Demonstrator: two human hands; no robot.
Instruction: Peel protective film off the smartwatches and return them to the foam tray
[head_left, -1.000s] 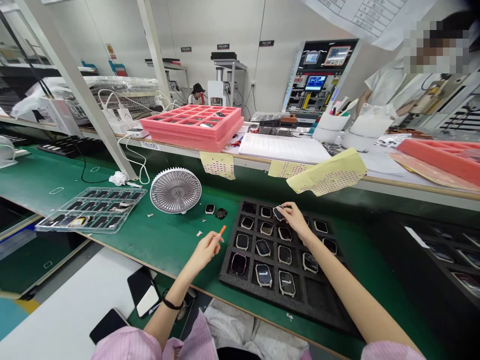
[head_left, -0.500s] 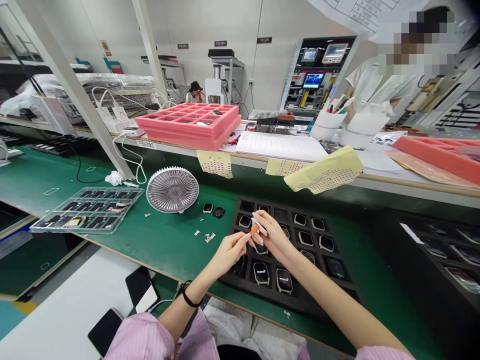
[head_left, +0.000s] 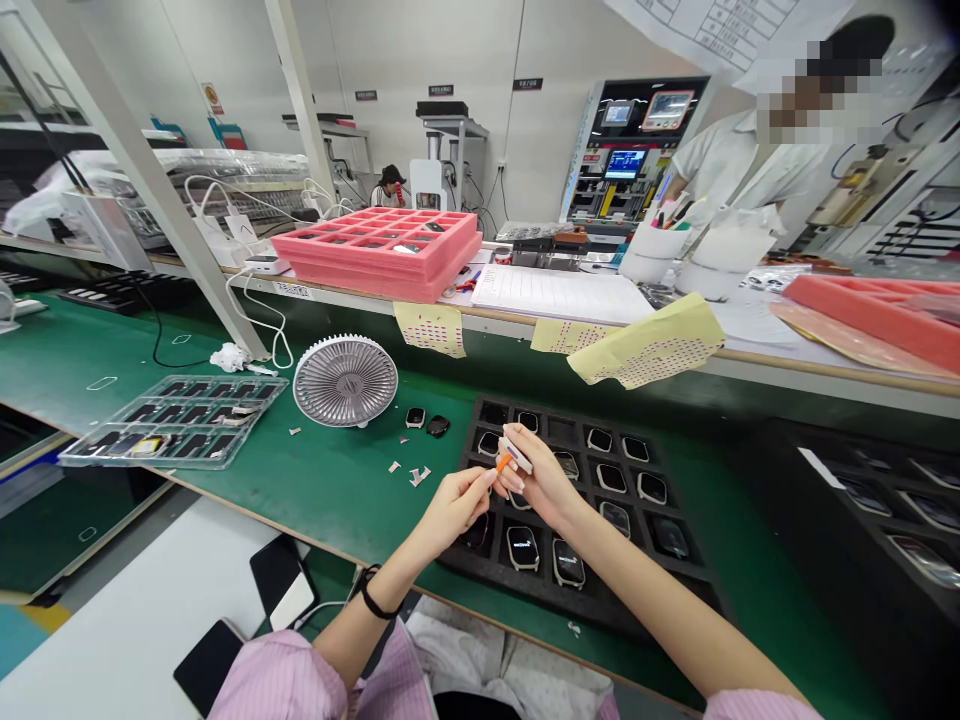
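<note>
My right hand [head_left: 541,482] pinches a small pale-edged smartwatch body [head_left: 517,455] by its sides, above a black foam tray [head_left: 622,610]. My left hand [head_left: 454,510] holds a thin orange tool [head_left: 504,461] between its fingertips, and the tip meets the watch's edge. Both hands hide part of the tray's middle cells. Dark smartwatches [head_left: 522,548] lie in the tray's near cells, and other cells hold pale-rimmed watch bodies.
A round grey fan [head_left: 345,380] and a clear plastic tray [head_left: 172,422] stand on the green mat at left. Stacked pink foam trays [head_left: 375,255] sit on the shelf behind. A co-worker [head_left: 727,170] stands at back right. Phones [head_left: 283,588] lie near my left arm.
My right hand has lifted a watch body out of the tray, and my left hand has brought the orange tool to it. Both hands are now together above the tray's near-left part.
</note>
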